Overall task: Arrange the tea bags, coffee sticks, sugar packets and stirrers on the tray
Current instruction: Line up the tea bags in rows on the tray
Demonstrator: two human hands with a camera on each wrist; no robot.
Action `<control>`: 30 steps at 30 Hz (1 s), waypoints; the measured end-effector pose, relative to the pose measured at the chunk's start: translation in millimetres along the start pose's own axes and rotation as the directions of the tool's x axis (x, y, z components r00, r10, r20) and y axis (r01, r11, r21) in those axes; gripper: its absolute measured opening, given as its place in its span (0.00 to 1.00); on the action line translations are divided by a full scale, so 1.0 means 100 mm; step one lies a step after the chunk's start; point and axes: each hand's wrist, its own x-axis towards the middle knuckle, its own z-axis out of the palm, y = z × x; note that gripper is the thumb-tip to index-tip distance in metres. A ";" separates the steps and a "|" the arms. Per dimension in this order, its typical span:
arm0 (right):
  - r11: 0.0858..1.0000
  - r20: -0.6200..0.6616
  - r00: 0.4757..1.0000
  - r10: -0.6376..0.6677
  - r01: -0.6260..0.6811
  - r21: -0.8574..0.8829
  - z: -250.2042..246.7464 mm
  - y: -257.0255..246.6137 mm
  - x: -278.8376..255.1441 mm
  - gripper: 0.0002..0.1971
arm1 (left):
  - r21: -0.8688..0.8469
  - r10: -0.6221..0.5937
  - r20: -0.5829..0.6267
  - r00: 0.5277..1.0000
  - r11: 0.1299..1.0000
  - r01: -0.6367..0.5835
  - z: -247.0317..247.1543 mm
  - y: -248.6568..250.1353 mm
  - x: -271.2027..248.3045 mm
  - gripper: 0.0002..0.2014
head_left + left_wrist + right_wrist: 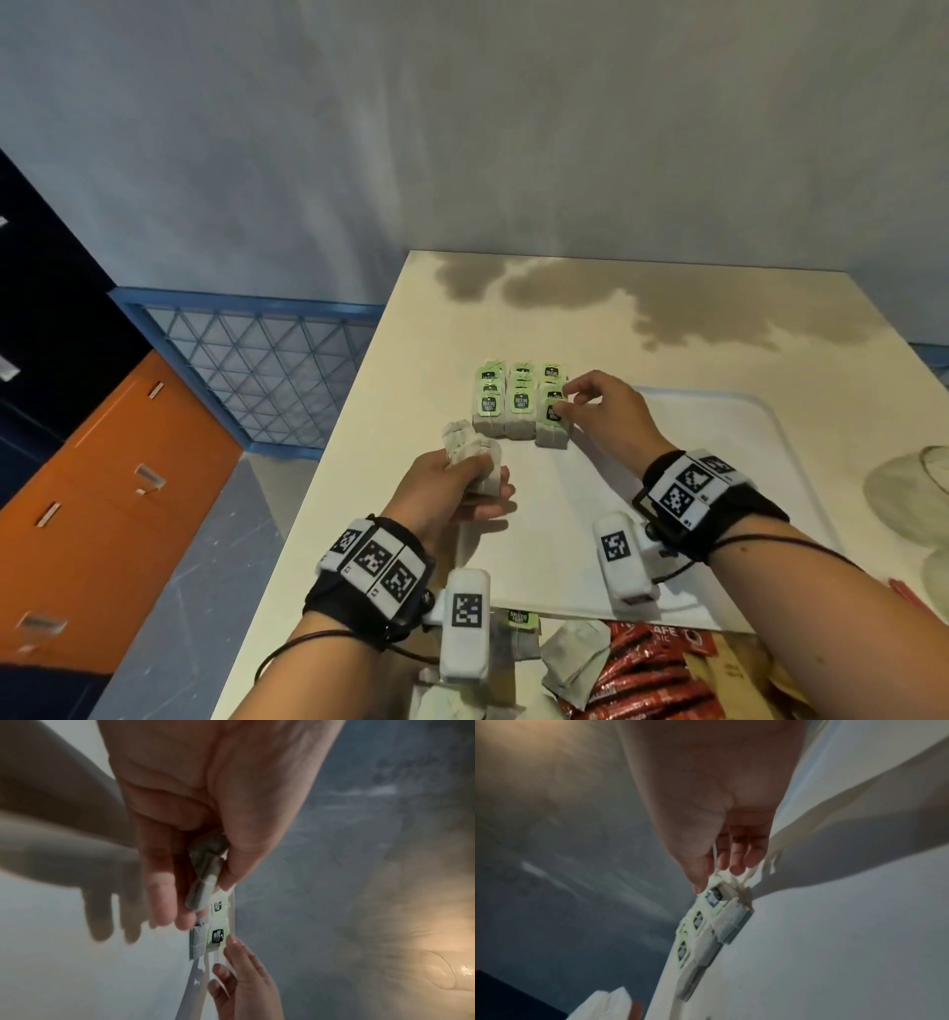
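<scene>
On the white tray [719, 411], at its far left corner, tea bags [519, 406] lie in three short rows with their green tags facing up; the rows sit side by side, touching, and the right-hand row reaches slightly nearer the person than the other two. At that right-hand row the right hand [603, 411] has its thumb and forefinger pinched on the green tag of the nearest bag, while its other fingers [736, 858] are loosely curled above; the right wrist view shows the tag's string running up between those fingers. To the left of the rows, just off the tray's left edge and raised above the bench [411, 360], the left hand [452, 493] holds a small bundle of tea bags [470, 452]; its fingers [164, 892] and thumb are curled round the bundle, whose paper ends stick out past the fist toward the rows; the left wrist view shows one green tag hanging at the thumb tip. Nearest the person, at the bench's front edge, more loose tea bags [565, 663] lie beside a heap of red coffee sticks [647, 673]; past the tray's right rim, something pale and clear is too blurred to tell.
</scene>
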 end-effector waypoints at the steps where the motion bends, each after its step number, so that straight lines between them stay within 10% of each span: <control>1: 1.000 -0.025 1.000 -0.017 0.017 -0.012 -0.02 -0.04 -0.03 0.10 | 0.006 0.006 0.016 1.000 1.000 -0.006 0.01 0.01 -0.03 0.11; 10: 0.967 0.437 0.868 -0.238 0.169 0.191 -0.07 -0.55 -0.63 0.07 | 0.258 0.054 0.217 0.975 0.960 -0.111 0.21 0.04 -0.29 0.08; 18: 0.947 0.318 0.916 -0.244 0.154 0.282 -0.27 -0.63 -0.86 0.04 | 0.392 0.091 0.225 0.970 0.903 -0.176 0.15 -0.15 -0.51 0.07; 24: 0.970 0.191 0.968 -0.164 0.123 0.212 -0.32 -0.55 -0.95 0.04 | 0.254 0.231 -0.013 0.973 0.942 -0.220 0.11 -0.24 -0.67 0.06; 30: 0.978 0.203 0.978 -0.045 0.002 0.210 -0.18 -0.55 -1.10 0.07 | 0.573 0.545 -0.103 0.832 0.716 -0.398 0.33 -0.13 -0.67 0.04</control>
